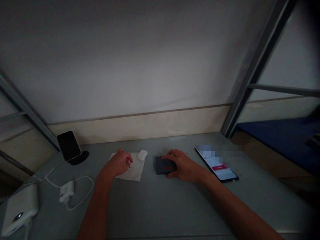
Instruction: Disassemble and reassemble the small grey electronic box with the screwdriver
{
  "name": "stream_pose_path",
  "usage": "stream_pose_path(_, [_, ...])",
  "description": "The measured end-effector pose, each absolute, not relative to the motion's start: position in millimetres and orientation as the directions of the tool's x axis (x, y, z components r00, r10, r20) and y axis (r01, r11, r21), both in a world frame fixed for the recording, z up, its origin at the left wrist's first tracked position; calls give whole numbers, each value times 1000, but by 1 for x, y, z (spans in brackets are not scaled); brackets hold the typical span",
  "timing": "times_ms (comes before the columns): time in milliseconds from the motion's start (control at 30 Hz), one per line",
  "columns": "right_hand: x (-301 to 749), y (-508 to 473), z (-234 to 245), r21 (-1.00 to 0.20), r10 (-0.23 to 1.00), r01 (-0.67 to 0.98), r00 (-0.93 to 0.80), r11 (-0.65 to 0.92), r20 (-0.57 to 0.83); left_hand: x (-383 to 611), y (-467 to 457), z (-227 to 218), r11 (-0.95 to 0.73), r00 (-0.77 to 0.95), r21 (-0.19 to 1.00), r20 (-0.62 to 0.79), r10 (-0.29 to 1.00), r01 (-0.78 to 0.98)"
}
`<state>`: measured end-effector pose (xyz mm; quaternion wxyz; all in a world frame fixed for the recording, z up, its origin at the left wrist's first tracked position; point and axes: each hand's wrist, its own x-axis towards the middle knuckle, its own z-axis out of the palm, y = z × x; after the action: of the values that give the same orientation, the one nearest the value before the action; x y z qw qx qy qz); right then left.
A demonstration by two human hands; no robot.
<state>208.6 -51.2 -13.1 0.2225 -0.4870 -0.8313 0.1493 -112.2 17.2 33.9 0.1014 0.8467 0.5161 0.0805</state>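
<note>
Above a white sheet of paper or tissue [135, 171], my left hand [120, 162] is closed, with its fingers curled in. If it holds anything, that is too small or hidden to make out. A tiny dark speck shows on the sheet below its fingertips. At the sheet's far right corner lies a rounded white case [142, 154], like an earbud case. My right hand [181, 166] grips a flat dark grey box [161, 166] on the table, thumb on the near side and fingers over the far side. The palm covers the box's right end.
A phone [212, 163] with a lit screen lies to the right. Toward the left are a dark-screened device on a stand [68, 145], a white adapter with a cable [67, 191] and a white power bank [21, 208]. Metal frame posts [240, 90] rise at both sides before the wall.
</note>
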Motion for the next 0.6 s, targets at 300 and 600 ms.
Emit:
stream_pose_path(300, [214, -55, 9, -608, 881, 651, -430, 454, 197, -120, 23, 19, -300, 353, 249, -203, 913, 921])
stream_pose_path(600, [209, -48, 0, -614, 896, 655, -283, 441, 342, -105, 10, 20, -335, 358, 162, -141, 923, 928])
